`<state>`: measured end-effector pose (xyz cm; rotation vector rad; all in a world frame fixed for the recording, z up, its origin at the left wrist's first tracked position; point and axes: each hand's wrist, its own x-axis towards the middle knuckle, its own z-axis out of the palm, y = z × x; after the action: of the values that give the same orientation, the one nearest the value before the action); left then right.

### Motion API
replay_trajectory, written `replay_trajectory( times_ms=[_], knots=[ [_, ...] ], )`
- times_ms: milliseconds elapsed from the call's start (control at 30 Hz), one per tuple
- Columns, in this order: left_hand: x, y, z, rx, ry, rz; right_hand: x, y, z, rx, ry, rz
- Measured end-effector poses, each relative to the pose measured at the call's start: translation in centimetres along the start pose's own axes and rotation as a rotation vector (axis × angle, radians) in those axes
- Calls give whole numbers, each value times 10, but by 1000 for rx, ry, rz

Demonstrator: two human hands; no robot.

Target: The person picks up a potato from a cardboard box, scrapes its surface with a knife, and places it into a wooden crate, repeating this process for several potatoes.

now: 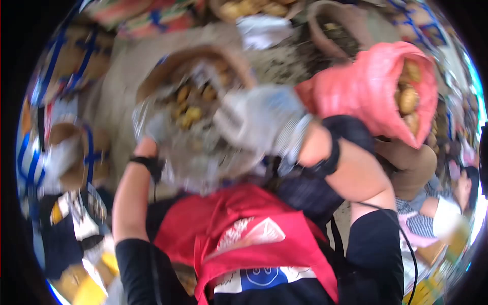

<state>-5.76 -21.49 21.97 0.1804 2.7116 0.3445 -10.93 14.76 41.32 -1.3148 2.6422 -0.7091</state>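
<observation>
- My left hand (157, 129), blurred, is at the left edge of a clear plastic bag (190, 165); I can't tell whether its fingers are closed on it.
- My gloved right hand (267, 121) is over the bag's right side, too blurred to tell its grip.
- Potatoes (187, 114) lie between my hands, in the bag, at a brown tub (203, 51).
- To my right, a pink sack (351, 96) lies tipped, more potatoes showing in its mouth.

Blur is smearing the right hand (264, 121) at the basket (203, 51)'s right edge; far beyond, glare is whitening the bowed periphery.
</observation>
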Motion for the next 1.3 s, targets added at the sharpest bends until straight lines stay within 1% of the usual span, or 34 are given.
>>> replay_trajectory(
  times_ms=[33, 67, 100, 133, 200, 267, 300, 333, 367, 433, 467, 533, 600, 667, 700, 733, 767, 833, 867, 900, 933, 1033, 1133, 1167, 1200, 1233, 1267, 1300],
  knots=[
    [9, 31, 10, 161, 51, -56, 0, 3, -3, -17, 5, -40],
    [28, 17, 42, 306, -179, -129, -1, 8, -3, -19, 70, -91],
    [42, -39, 117, 421, 61, 87, -1, 15, 4, -22, 109, -88],
    [58, -37, 137, 383, -124, 8, 5, 10, -4, 60, 68, 146],
    [78, -33, 160, 366, -225, -62, 12, 16, -3, 48, 52, 194],
    [94, -39, 176, 350, -260, -82, 19, 17, -5, 123, -20, 302],
    [98, -46, 184, 340, -272, -83, 22, 16, -3, 137, 13, 365],
    [104, -56, 190, 325, -288, -88, 25, 18, 4, 106, 34, 392],
    [107, -64, 193, 306, -299, -84, 26, 16, -2, 97, -26, 388],
    [102, -62, 179, 285, -302, -45, 26, 13, 0, 75, -74, 389],
    [94, -52, 160, 290, -297, -27, 24, 11, 0, 82, -97, 381],
    [64, -7, 104, 283, -258, -25, 18, 8, 0, 87, -79, 356],
    [40, 24, 57, 291, -239, -30, 14, 4, 0, 98, -66, 319],
    [23, 47, 23, -189, -94, -153, 10, 3, 0, 75, -49, 290],
    [25, 22, 21, -508, -108, -72, 11, 2, 2, 61, -51, 289],
    [14, 39, -1, -512, -89, -72, 10, 2, 4, 49, -48, 275],
    [0, 56, -27, -721, 14, -11, 10, 2, 4, 48, -26, 262],
    [-35, 80, -73, -933, 137, 64, 7, -1, 2, 30, -3, 239],
    [-52, 87, -92, -1211, -31, 138, 5, -2, 0, 55, 25, 274],
    [-62, 95, -100, -1480, -212, 221, 5, -2, -2, 80, 52, 308],
    [-69, 103, -100, -1481, -199, 232, 5, -2, -1, 67, 56, 299],
    [-82, 123, -94, -1841, -43, 129, 7, -1, 2, 94, 83, 338],
    [-90, 133, -79, -2198, 118, -20, 8, 3, 3, 99, 49, 346],
    [-88, 136, -74, -2159, 67, 156, 10, 8, 10, 133, 143, 282],
    [-86, 144, -80, -1857, 213, 189, 16, 13, 20, 187, 227, 199],
    [-85, 158, -87, -998, 474, 216, 15, 16, 15, 167, 243, 128],
    [-89, 171, -103, -414, 620, 261, 14, 18, 11, 146, 259, 58],
    [-92, 183, -117, -130, 702, 269, 14, 7, -5, 175, 162, 206]
  ],
)
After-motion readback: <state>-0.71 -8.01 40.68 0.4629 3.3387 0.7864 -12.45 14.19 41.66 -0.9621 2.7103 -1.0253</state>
